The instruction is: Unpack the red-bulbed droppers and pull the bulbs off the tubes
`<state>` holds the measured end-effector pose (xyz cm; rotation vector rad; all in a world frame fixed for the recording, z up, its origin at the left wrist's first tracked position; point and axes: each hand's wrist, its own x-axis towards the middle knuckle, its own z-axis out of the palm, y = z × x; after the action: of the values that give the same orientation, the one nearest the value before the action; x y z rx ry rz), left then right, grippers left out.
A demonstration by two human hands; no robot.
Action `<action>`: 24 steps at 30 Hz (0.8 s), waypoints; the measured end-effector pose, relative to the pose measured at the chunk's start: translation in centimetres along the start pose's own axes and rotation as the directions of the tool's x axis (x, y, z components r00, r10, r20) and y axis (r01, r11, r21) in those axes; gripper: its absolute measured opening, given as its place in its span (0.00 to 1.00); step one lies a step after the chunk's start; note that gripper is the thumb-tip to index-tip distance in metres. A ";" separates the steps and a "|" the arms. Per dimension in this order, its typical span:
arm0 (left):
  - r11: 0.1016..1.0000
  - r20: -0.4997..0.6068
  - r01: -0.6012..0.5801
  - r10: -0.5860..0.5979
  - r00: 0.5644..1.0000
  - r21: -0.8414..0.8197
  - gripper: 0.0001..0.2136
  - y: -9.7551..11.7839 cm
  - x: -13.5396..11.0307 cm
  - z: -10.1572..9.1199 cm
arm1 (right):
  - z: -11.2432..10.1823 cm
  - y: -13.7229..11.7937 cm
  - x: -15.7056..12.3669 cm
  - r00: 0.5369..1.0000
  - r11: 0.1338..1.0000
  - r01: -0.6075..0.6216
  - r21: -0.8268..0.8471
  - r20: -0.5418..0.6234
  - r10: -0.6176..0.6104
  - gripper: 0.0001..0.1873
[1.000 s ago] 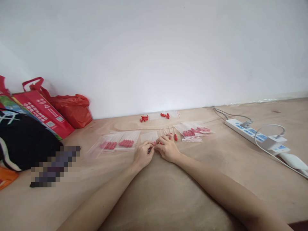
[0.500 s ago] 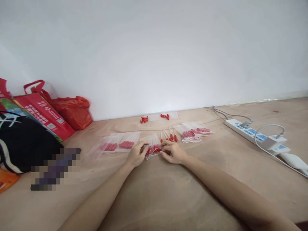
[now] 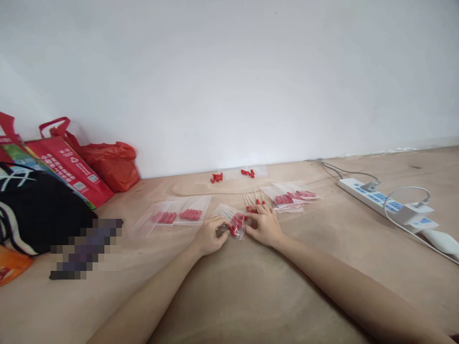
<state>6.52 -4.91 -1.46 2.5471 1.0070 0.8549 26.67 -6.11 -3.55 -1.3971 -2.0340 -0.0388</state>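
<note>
A clear zip bag (image 3: 222, 210) lies tilted on the table between my hands, with several red-bulbed droppers (image 3: 237, 220) inside. My left hand (image 3: 211, 236) is closed, thumb and fingertips gripping the bag at its lower left. My right hand (image 3: 266, 226) pinches the bag's right edge with thumb and curled fingers. Just beyond my right hand lie several loose droppers (image 3: 258, 202), bulbs toward me and partly hidden by the fingers. More filled bags (image 3: 193, 206) sit to the left. Another pile of filled bags (image 3: 287, 197) is at the right.
Near the wall are loose red rubber bulbs (image 3: 216, 178) and a flat clear bag (image 3: 231, 175). A white power strip (image 3: 373, 196) with plugs and cables stands right. Red bags (image 3: 111, 165), a black bag (image 3: 43, 210) and a blurred-out dark object (image 3: 86, 248) occupy the left.
The bag between my hands has turned, its bulb end swinging right and toward me. My left hand has dropped slightly nearer; my right hand has shifted a little right, over the loose bulbs.
</note>
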 end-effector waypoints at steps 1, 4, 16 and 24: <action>1.000 -0.006 -0.016 0.016 1.000 0.019 0.07 -0.1 0.1 0.0 | -0.1 -0.1 0.1 1.000 1.000 -0.018 0.016 -0.002 0.018 0.12; 0.998 -0.011 -0.044 0.045 0.999 0.052 0.09 -0.1 0.3 -0.1 | -0.2 -0.3 0.2 0.999 0.996 -0.052 0.065 0.005 0.052 0.12; 0.998 0.101 -0.062 0.061 0.993 0.011 0.13 -0.3 0.4 -0.1 | -0.2 -0.5 0.6 0.997 0.993 0.054 -0.104 0.057 -0.048 0.16; 0.999 0.134 -0.027 0.030 0.991 -0.027 0.11 0.1 0.1 -0.2 | -0.5 -1.3 1.1 0.994 0.995 -0.008 -0.103 0.104 0.019 0.13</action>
<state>6.48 -4.88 -1.22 2.5650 0.9156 0.6882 25.59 -5.98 -2.10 -1.5047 -2.1346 -0.0659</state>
